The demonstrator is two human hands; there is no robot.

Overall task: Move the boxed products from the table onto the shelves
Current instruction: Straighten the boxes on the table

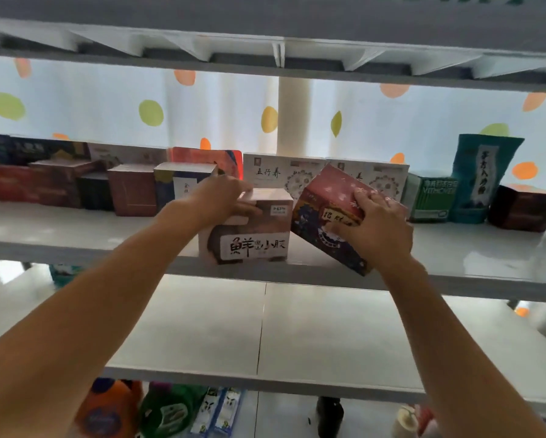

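the left hand (224, 197) grips the pink box (249, 229) upright at the shelf (76, 229) front edge, fingers curled over its top, while the right hand (379, 226) clasps the tilted red box (328, 216), probably angling it into the gap beside it

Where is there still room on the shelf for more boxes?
Bare shelf shows in front of the back row of boxes, left of the brown box. More lies right of the red box, before the teal bag. The back row is crowded.

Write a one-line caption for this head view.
Left hand steadies a brown box on the shelf; right hand tilts a red box in.
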